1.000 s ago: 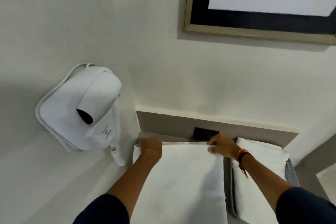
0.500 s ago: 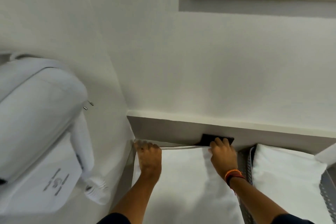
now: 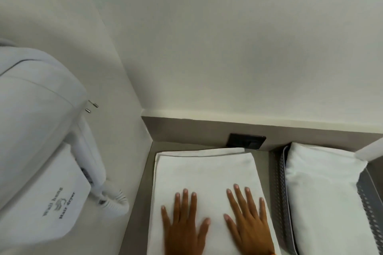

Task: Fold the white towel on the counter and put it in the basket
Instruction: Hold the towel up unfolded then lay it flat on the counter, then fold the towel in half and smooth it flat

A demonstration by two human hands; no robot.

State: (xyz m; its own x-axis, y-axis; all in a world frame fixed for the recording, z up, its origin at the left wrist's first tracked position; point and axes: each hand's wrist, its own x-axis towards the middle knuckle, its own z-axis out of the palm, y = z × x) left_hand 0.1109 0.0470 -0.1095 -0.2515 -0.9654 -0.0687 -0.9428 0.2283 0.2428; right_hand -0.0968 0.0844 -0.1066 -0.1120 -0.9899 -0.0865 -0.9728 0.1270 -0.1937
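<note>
Both hands, left (image 3: 183,227) and right (image 3: 248,223), are lying flat with fingers spread on the towel (image 3: 205,172), pressing and gripping nothing. The towel is lying under the palms on the counter (image 3: 143,203), already folded at least once, its layered edge beyond the fingertips. The basket (image 3: 280,192), just right of the right hand, is holding another white piece, so the towel is, I judge, waiting for more folds and the transfer.

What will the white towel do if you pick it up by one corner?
The towel would probably flop and unfold: it is soft cloth, with layered edges showing at its far end. It looks light, lying flat under the left hand and right hand. It should not roll, though it might slide on the smooth counter.
</note>
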